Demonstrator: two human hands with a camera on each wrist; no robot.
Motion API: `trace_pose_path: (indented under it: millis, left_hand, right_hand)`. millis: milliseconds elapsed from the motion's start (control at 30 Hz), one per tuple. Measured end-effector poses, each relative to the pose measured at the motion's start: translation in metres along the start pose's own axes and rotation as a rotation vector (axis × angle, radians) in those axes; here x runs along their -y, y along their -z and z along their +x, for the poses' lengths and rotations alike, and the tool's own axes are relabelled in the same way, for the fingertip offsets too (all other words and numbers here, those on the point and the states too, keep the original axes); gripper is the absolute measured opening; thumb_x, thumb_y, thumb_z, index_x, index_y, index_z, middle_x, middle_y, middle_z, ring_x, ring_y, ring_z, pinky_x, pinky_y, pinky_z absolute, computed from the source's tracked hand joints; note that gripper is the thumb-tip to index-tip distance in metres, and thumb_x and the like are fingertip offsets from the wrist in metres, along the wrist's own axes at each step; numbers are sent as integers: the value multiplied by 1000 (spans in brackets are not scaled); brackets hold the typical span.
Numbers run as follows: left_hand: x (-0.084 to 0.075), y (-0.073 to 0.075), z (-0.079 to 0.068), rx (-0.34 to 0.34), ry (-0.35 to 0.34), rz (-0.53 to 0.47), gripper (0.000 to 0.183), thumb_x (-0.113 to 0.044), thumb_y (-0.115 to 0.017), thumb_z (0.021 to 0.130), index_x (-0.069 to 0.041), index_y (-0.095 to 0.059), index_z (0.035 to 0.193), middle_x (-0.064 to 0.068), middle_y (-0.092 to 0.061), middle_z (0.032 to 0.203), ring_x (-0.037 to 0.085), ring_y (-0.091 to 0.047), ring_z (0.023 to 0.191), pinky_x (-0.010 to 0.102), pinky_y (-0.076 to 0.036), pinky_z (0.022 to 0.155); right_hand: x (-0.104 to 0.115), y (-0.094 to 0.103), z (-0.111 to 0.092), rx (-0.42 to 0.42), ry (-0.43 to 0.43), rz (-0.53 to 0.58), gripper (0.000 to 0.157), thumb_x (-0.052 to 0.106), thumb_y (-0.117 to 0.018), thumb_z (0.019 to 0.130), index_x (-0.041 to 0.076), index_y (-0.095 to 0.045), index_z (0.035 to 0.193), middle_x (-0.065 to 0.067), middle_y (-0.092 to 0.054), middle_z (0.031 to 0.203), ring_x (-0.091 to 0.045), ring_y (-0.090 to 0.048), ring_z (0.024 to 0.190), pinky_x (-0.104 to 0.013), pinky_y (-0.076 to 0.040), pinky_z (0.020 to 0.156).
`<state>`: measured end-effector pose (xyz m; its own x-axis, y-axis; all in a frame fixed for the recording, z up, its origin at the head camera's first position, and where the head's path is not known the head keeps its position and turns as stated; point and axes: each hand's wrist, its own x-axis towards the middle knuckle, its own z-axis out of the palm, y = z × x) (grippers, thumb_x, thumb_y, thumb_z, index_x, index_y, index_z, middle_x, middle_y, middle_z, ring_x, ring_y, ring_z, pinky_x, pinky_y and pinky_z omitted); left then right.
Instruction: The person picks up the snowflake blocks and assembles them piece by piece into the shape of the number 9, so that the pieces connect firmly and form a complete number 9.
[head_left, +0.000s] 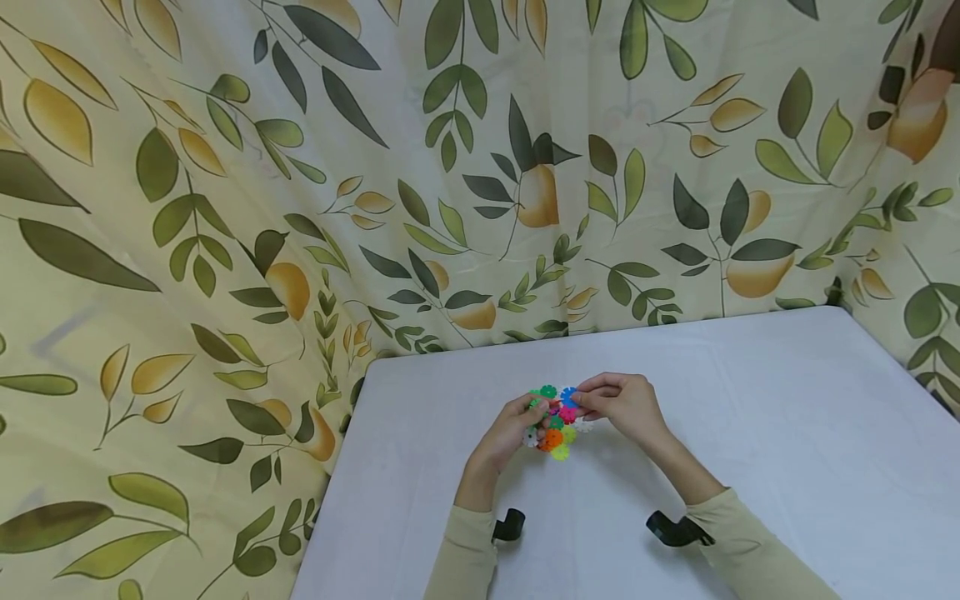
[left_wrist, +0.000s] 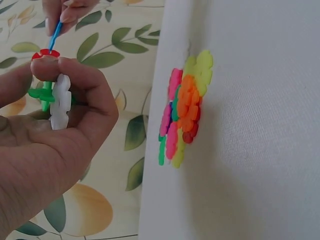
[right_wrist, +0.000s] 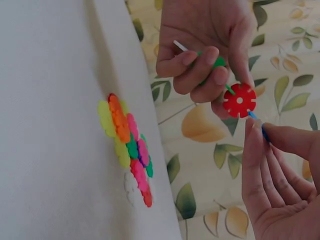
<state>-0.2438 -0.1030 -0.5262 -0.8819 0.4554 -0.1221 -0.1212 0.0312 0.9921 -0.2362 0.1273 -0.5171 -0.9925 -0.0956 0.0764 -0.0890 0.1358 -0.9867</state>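
Observation:
My left hand (head_left: 506, 433) holds a small joined string of notched plastic snowflake discs. In the left wrist view, a white disc (left_wrist: 61, 102) stands edge-on by the curled fingers, beside a green disc (left_wrist: 40, 94). A red disc (right_wrist: 231, 104) with slots round its rim sticks out past the left fingertips. Between thumb and fingers, my right hand (head_left: 624, 406) pinches a blue disc (head_left: 568, 395). Seen edge-on in the right wrist view, the blue disc meets the red disc's rim at a slot; how deep it sits, I cannot tell.
Below the hands, a cluster of discs lies on the white table (head_left: 750, 400), among them an orange disc (left_wrist: 189, 100), yellow discs (left_wrist: 203, 72), pink, green and white ones. A leaf-patterned curtain (head_left: 480, 208) hangs behind the table. Black wrist mounts (head_left: 510, 525) show at both sleeves.

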Motion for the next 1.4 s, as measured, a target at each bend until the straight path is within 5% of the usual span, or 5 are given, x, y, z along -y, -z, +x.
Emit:
trace_pose_path:
  millis: [367, 967, 1167, 1400]
  left_hand:
    - [3, -3, 2, 22, -16, 9, 28, -26, -52, 111, -1, -61, 118, 5, -53, 90, 16, -49, 75, 26, -43, 70]
    - [3, 0, 5, -36, -30, 30, 31, -28, -55, 109, 0, -62, 121, 6, -56, 91, 19, -50, 80, 27, -43, 76]
    - [4, 3, 6, -47, 7, -113, 19, -21, -51, 111, -3, -57, 114, 10, -56, 96, 17, -53, 78, 24, -51, 73]
    - [5, 7, 5, -19, -20, -137, 22, -20, -48, 110, -6, -56, 125, 10, -54, 98, 18, -51, 77, 24, -50, 73]
  right_hand:
    - [3, -1, 0, 17, -28, 5, 23, 15, -81, 92, -5, -75, 103, -15, -78, 90, -31, -78, 77, -34, -63, 70]
    - [1, -11, -1, 1, 31, 77, 33, 23, -79, 95, -4, -75, 113, -22, -77, 96, -36, -78, 81, -40, -62, 72]
    - [-10, -7, 2, -95, 83, -156, 22, 18, -76, 98, 1, -77, 111, -18, -77, 94, -27, -78, 76, -35, -62, 70]
    - [-36, -6, 9, -7, 93, -544, 18, 18, -82, 92, 4, -80, 103, -2, -76, 88, -18, -71, 78, -32, -55, 66]
